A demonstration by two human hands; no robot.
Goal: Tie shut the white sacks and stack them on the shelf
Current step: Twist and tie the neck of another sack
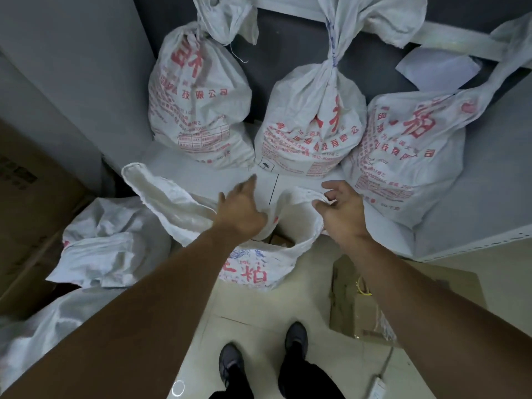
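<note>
White sack [253, 275] gapes at centre frame: right hand [341, 210] pinches its rim, left hand [240, 210], fingers extended, touches the opposite edge, apparently gathering the mouth for tying.

Pale tiled floor [259, 326] filled lower centre. Grey wall [72, 67] stood upper left; dark back panel [288, 59] ran across top. Grey shelf [489, 197] at right, with pale perforated front edge. Brown cardboard box [28, 220] at left edge; flattened cardboard [351, 298] lay lower right. Light was dim and even.
</note>
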